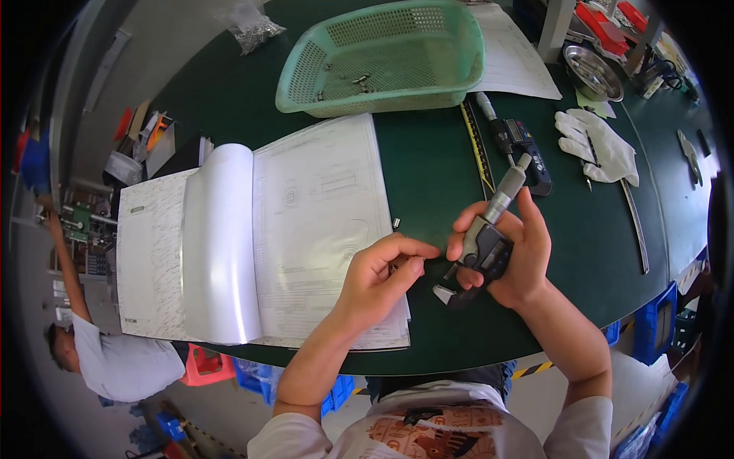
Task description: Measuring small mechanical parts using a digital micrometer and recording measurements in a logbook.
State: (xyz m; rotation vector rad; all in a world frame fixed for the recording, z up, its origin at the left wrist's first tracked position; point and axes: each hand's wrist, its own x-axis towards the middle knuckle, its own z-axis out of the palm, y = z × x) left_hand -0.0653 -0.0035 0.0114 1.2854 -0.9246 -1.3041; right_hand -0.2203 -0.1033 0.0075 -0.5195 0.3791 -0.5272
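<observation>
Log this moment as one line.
right hand: holding micrometer | left hand: fingers curled beside it, contents unclear | nearby: open binder, green basket

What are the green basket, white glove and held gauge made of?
Basket: probably moulded plastic, given its even perforations and slight sheen. Glove: likely cloth, matte with soft creases. Gauge: shiny, apparently metal barrel; dark, plastic-looking body.

A green table (428,180) bears a basket (382,102), open folder (325,222) and glove (612,153).
</observation>
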